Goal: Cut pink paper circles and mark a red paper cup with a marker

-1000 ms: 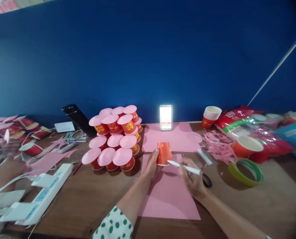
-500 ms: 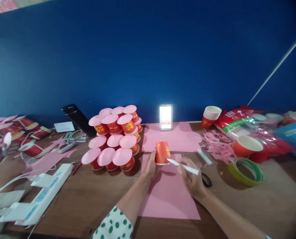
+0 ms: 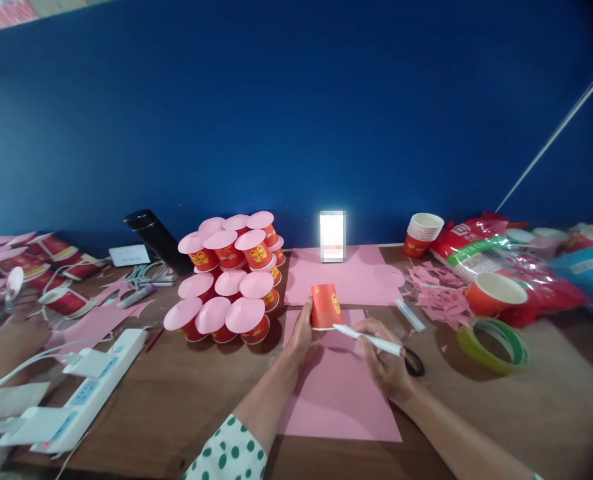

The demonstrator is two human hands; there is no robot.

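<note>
An upside-down red paper cup stands on a pink paper sheet in the middle of the table. My left hand grips the cup's left side. Closed around a white pen, my right hand holds its tip against the cup's lower right rim. A second pink sheet lies just behind the cup.
A stack of red cups with pink paper discs stands to the left. Black scissors, a green tape ring, pink scraps, stacked cups and cup bags lie right. A white power strip and another person's hand are at left.
The cup has turned slightly in my left hand, and the pen tip has shifted a little left along the cup's rim.
</note>
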